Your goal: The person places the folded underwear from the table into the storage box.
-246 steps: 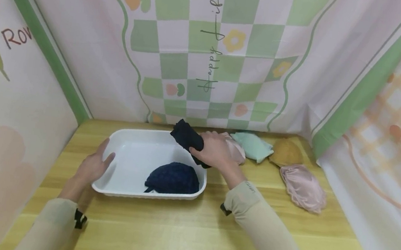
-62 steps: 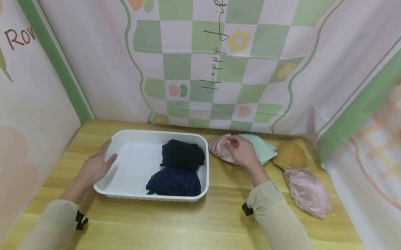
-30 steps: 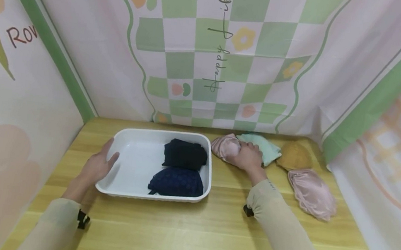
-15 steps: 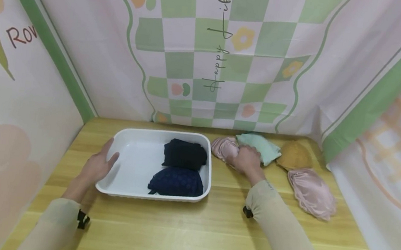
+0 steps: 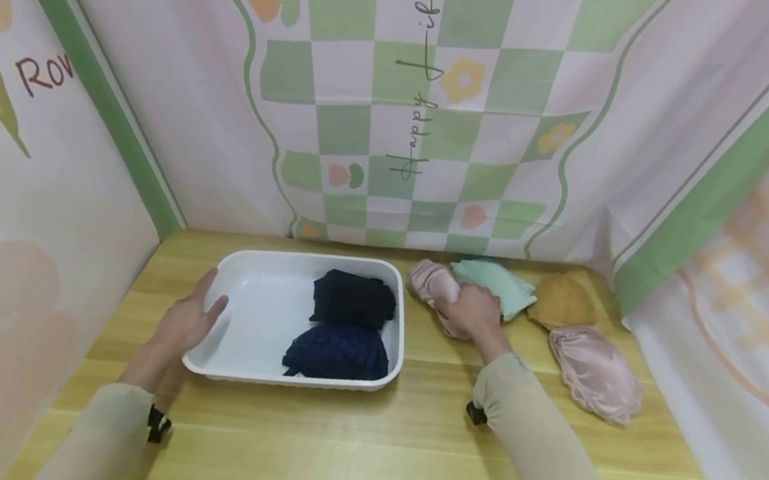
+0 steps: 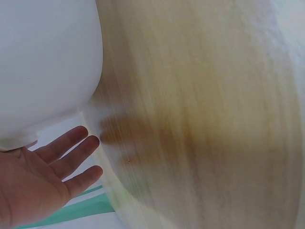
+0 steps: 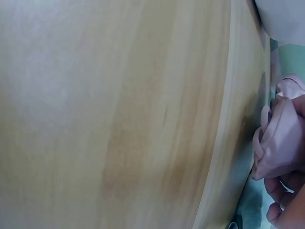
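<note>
My right hand [image 5: 472, 311] grips a pale pink satin bra [image 5: 435, 282] on the table, right of the white tray. In the right wrist view, the bra [image 7: 281, 140] looks bunched, a loose strap loop at its edge, with thumb and curled fingers around it. My left hand [image 5: 183, 319] rests at the tray's left rim, thumb over the edge. Its fingers [image 6: 71, 157] are straight and spread beneath the tray wall in the left wrist view. Inside the tray [image 5: 232, 369], a black folded garment [image 5: 354, 300] lies behind a dark blue folded bra [image 5: 339, 352], both at the right end.
Behind and right of my right hand lie a mint green folded garment [image 5: 497, 284], a mustard cup-shaped one [image 5: 562, 302] and another pink satin one [image 5: 595, 372]. Printed cloth [image 5: 400, 114] hangs along the table's back and both sides.
The black garment, earlier in my right hand, now lies in the tray. My right hand has since taken hold of the pink bra and bunched it narrower. The left hand stays put.
</note>
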Available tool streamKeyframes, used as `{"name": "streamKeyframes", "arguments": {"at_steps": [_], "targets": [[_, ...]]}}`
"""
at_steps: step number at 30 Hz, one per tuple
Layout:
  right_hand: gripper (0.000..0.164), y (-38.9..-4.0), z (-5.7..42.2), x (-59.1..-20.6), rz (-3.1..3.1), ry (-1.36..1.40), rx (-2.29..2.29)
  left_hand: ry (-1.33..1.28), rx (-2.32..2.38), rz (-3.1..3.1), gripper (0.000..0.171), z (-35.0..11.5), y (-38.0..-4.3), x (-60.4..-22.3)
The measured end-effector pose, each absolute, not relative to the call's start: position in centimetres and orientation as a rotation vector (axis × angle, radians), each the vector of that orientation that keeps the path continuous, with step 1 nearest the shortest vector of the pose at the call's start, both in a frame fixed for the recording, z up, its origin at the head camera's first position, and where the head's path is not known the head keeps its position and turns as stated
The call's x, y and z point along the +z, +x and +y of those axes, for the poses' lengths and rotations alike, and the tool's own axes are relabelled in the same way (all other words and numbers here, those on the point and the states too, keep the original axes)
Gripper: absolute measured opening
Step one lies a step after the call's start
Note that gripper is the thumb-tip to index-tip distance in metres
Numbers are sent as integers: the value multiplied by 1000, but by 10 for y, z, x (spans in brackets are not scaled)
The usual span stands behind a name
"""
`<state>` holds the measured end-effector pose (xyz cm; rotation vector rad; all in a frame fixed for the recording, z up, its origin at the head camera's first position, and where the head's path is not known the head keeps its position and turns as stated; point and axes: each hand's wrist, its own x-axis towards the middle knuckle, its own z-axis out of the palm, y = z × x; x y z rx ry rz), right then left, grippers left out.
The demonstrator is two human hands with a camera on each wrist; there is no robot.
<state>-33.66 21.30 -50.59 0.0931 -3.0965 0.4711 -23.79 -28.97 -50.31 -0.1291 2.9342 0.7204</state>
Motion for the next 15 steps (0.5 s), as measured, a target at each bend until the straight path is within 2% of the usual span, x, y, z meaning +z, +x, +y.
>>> {"name": "streamKeyframes", "arguments": {"at_steps": [15], "targets": [[53, -332, 214, -501, -2998, 83, 605, -141, 714, 2919, 78, -289, -238, -502]]}}
